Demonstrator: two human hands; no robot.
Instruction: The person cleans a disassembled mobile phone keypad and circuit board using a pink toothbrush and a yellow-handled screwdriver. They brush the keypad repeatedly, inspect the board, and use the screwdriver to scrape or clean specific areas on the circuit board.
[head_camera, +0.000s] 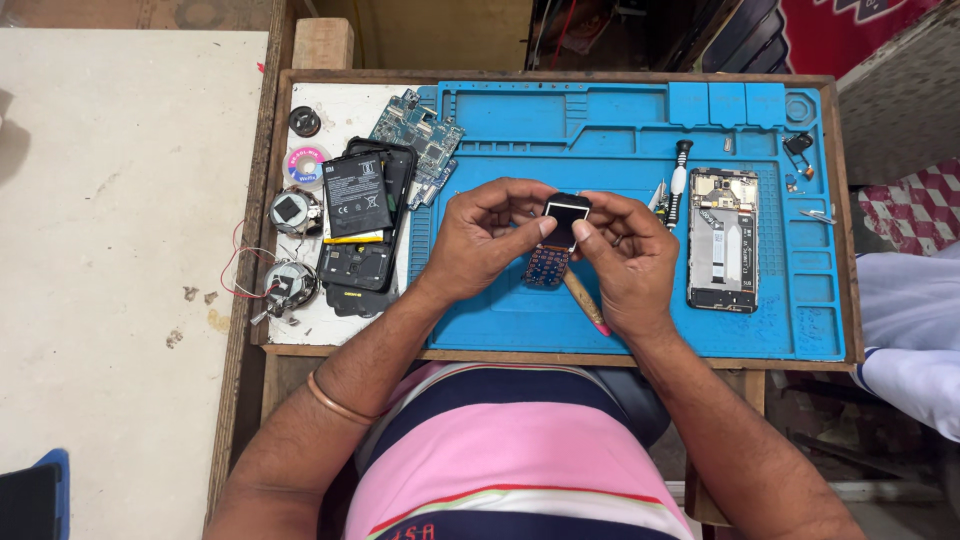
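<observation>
Holding a small keypad phone board (556, 240) over the blue repair mat (620, 320), we are pinching it with both hands: left hand (490, 235) steadying the screen edge, right hand (625, 255) gripping it plus a wooden-handled tool (587, 303). Best supporting the display evenly. An opened smartphone (722, 240) is lying right; a battery (356, 195) left.

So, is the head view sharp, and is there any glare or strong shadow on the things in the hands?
Head view: even daylight, sharp on the small phone board between left hand and right hand; its little screen shines pale, soft shadows only on the blue mat, edges bend slightly.
</observation>
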